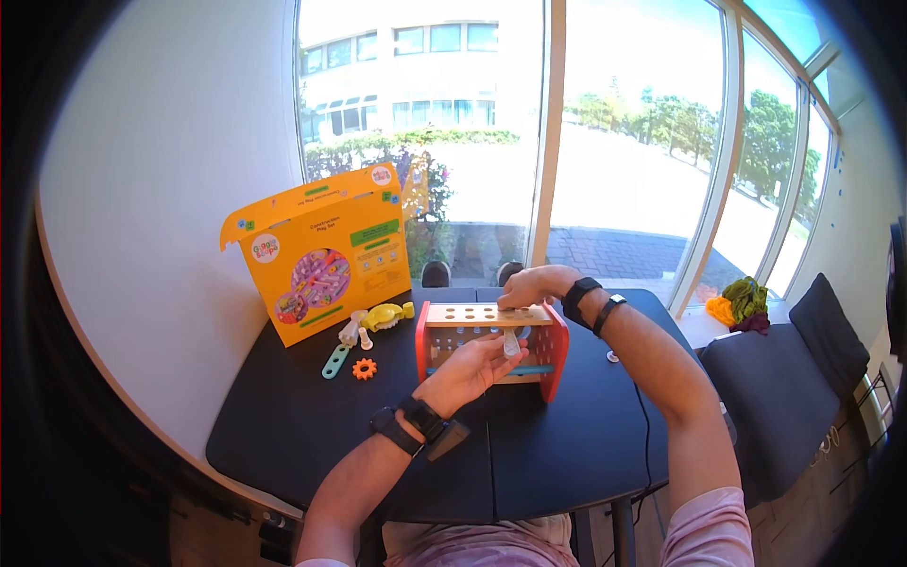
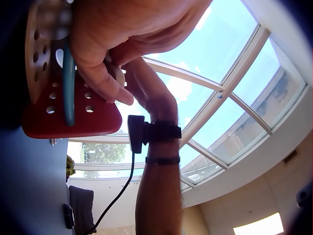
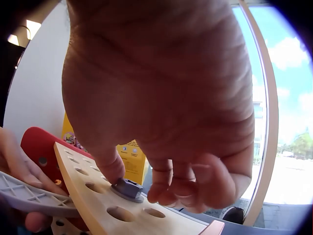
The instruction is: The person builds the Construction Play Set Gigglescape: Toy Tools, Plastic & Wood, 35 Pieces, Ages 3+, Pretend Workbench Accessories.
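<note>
A toy workbench with red side panels [image 1: 559, 364] and a holed wooden top board [image 1: 453, 315] stands on the black table. My right hand [image 1: 534, 286] reaches over the board's right end. In the right wrist view, its fingers pinch around a grey hex bolt [image 3: 128, 188] seated on one hole. Below the board's front edge, my left hand [image 1: 468, 369] grips a pale grey plastic toy tool [image 1: 511, 342] with a latticed handle. The tool's far end runs under the board, where it is partly hidden. A teal bar [image 2: 70, 88] crosses the workbench lower down.
A yellow box [image 1: 331, 260] stands at the back left of the table. Before it lie an orange gear [image 1: 364, 369], a teal holed strip [image 1: 334, 362], a white bolt [image 1: 366, 338] and a yellow piece [image 1: 385, 317]. A dark chair [image 1: 779, 402] is at the right; windows rise behind.
</note>
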Motion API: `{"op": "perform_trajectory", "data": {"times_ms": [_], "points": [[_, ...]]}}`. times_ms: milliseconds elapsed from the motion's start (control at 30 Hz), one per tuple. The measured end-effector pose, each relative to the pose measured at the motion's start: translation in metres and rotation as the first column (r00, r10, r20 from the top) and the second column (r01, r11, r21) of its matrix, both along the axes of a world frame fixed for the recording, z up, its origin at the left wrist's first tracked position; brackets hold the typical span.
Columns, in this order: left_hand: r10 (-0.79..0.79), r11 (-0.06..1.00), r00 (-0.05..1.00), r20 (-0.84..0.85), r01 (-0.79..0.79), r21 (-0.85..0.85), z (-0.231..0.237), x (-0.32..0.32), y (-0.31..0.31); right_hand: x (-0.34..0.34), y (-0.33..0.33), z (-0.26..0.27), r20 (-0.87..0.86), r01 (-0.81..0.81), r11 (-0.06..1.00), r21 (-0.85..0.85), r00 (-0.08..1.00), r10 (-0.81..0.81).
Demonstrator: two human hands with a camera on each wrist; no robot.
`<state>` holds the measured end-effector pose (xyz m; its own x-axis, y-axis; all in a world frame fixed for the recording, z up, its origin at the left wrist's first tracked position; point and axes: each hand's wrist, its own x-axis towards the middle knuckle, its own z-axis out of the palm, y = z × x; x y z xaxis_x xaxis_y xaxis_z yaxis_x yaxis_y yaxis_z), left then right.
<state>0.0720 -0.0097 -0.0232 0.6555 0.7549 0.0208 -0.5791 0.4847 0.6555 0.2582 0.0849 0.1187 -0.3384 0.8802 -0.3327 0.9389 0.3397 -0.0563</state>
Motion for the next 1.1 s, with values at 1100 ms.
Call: {"op": "perform_trajectory", "data": {"times_ms": [1100], "points": [[-0.057, 0.998, 0.995, -0.086, 0.059, 0.028, 0.019, -0.013, -0.041, 0.007, -0.012, -0.004, -0.046, -0.153, 0.973, 0.174, 0.985, 0.164]]}}
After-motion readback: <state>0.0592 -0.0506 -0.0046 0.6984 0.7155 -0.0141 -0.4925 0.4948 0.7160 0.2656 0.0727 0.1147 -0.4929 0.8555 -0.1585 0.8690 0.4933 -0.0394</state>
